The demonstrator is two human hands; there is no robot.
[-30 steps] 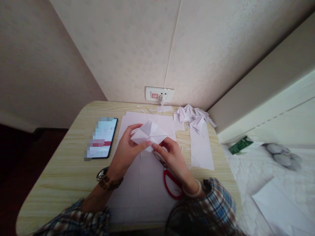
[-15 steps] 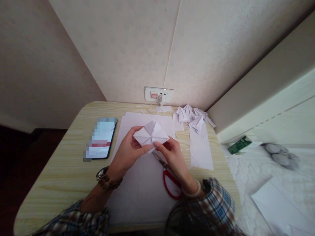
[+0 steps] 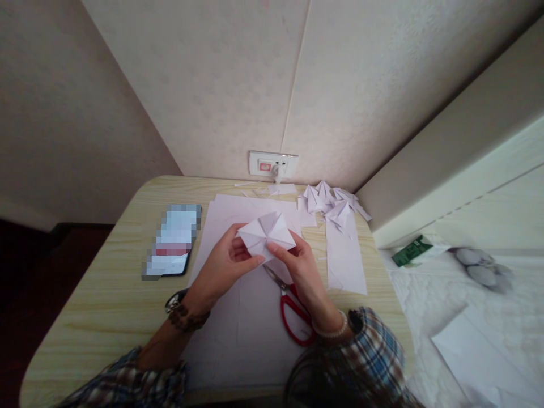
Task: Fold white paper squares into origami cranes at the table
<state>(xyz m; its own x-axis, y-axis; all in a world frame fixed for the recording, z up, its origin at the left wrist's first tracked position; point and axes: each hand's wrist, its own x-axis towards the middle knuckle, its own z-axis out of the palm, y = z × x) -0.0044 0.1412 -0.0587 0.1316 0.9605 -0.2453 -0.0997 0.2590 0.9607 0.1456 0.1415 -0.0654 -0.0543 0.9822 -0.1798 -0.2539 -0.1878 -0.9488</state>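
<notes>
The left hand (image 3: 225, 255) supports a white, folded paper piece with pointed corners (image 3: 276, 228), its fingers half curled behind the left side. The right hand (image 3: 301, 263) pinches the right side, thumb pressing near the middle. The piece is above flat white paper sheets (image 3: 216, 345) on the pale wood-grain table (image 3: 102, 311). The step seems to be shaping folds; the next move likely calls for light, even pressure.

Left hand (image 3: 225, 255) and right hand (image 3: 300, 263) holding folded paper (image 3: 278, 228), red-handled scissors (image 3: 293, 318) below.
</notes>
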